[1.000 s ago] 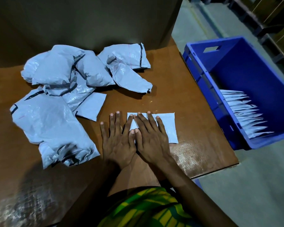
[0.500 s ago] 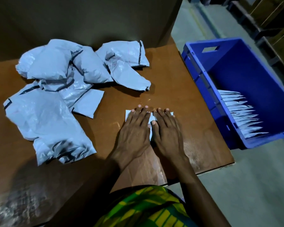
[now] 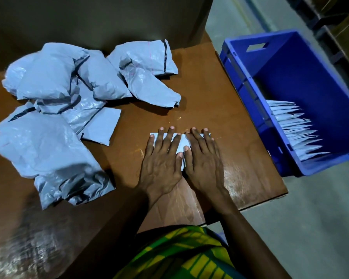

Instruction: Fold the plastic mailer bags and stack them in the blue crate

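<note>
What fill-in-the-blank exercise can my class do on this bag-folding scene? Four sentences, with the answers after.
1. The left hand and the right hand press flat on one folded mailer bag, which lies on the ____.
2. The crate is coloured ____.
3. The row of folded bags stands inside the ____.
4. The pile of unfolded bags lies on the person's ____ side of the hands.
Missing words: table; blue; crate; left.
</note>
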The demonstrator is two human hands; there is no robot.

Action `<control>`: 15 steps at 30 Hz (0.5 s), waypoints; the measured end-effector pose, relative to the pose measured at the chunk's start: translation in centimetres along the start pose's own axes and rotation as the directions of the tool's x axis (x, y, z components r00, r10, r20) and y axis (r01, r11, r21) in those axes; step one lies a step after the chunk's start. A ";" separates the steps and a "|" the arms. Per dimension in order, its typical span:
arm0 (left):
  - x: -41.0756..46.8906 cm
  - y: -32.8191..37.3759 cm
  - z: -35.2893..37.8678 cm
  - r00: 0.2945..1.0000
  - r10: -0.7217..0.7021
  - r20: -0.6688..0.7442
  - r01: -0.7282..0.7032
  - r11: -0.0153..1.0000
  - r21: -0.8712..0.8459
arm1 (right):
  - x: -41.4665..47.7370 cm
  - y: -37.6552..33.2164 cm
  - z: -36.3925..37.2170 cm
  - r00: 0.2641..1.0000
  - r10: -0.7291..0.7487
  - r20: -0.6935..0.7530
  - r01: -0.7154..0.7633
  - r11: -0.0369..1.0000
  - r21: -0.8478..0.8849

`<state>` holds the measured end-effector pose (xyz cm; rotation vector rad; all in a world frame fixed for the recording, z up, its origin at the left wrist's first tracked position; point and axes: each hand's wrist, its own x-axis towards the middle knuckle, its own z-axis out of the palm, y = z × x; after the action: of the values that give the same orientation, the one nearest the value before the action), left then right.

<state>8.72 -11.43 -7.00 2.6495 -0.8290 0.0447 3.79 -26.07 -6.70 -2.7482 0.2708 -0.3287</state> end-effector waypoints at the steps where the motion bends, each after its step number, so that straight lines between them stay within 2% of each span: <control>1: 0.0 0.0 0.0 1.000 0.000 0.005 0.000 1.000 -0.010 | 0.0 0.0 -0.1 1.000 -0.006 0.003 0.006 1.000 0.005; 5: -0.6 -0.3 -0.5 0.999 0.008 -0.037 -0.011 0.995 -0.096 | -0.6 0.1 -1.0 0.999 -0.029 -0.034 0.032 0.996 0.080; 8: -2.3 -0.6 -1.5 0.980 0.023 -0.195 -0.048 0.991 -0.125 | -1.5 0.0 -2.4 0.979 -0.108 -0.175 0.126 0.987 0.096; 10: -3.6 -0.6 -2.0 0.967 0.045 -0.250 -0.077 0.990 -0.120 | -2.4 -0.1 -3.1 0.962 -0.141 -0.233 0.168 0.981 0.096; 15: -4.6 -0.3 -1.8 0.968 0.044 -0.247 -0.072 0.992 -0.104 | -3.9 -0.9 -2.7 0.977 -0.114 -0.178 0.137 0.983 0.124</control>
<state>5.23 -8.07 -6.09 2.4509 -0.8001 0.3240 -0.51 -25.29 -4.66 -2.6117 0.1130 -0.5959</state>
